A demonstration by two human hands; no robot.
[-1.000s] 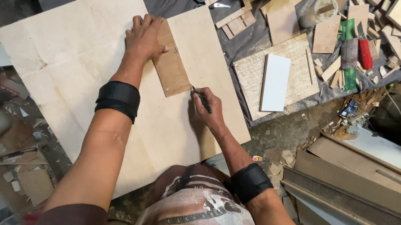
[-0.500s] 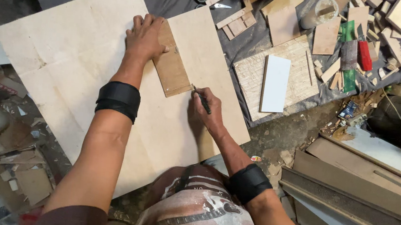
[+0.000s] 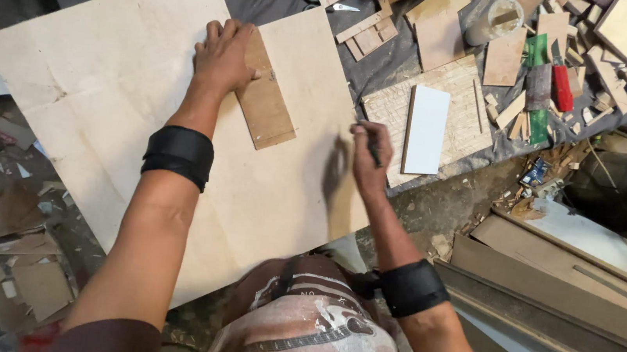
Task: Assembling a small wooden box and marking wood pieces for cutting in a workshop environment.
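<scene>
A large pale plywood sheet [image 3: 111,90] lies on the floor in front of me. My left hand [image 3: 222,55] presses flat on a small brown wooden strip [image 3: 268,105] that rests on the sheet. My right hand [image 3: 369,153] is lifted just above the sheet's right edge and is closed around a dark pencil [image 3: 373,148]. Both wrists wear black bands.
A pale patterned board [image 3: 461,87] with a white rectangular piece [image 3: 426,129] on it lies right of the sheet. Several wood offcuts, a clear cup [image 3: 498,18] and red and green tools [image 3: 548,89] are scattered beyond. Stacked boards [image 3: 569,284] lie at right.
My right hand has lifted off the sheet beside the brown strip and moved right toward the sheet's edge with the pencil. My left hand stays on the strip.
</scene>
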